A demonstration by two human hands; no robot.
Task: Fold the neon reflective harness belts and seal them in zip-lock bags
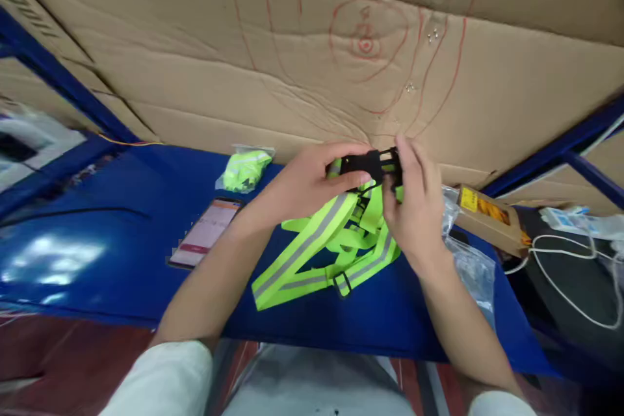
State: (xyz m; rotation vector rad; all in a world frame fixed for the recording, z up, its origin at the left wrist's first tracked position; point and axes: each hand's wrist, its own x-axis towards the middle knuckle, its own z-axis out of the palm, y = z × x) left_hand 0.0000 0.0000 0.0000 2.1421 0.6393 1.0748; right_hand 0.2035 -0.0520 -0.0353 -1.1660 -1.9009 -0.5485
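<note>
Both hands meet at a black plastic buckle [374, 161] held above the blue table. My left hand [316, 179] pinches its left part between thumb and fingers. At its right end, where an open frame shows, my right hand [414, 201] grips with thumb and fingertips. Whether the two parts are fully joined cannot be made out. Below hangs and lies a neon yellow-green reflective strap harness [305, 266] with grey stripes, its straps looped and tangled. A black strap slider [342, 283] sits on its lower strap.
On the blue table [121, 260], a phone [205, 234] and a bagged yellow-green bundle [246, 169] lie left of the harness. Clear plastic bags [470, 273] and a brown box [492, 218] are at right, beside a white cable [565, 289]. A cardboard wall [195, 78] stands behind.
</note>
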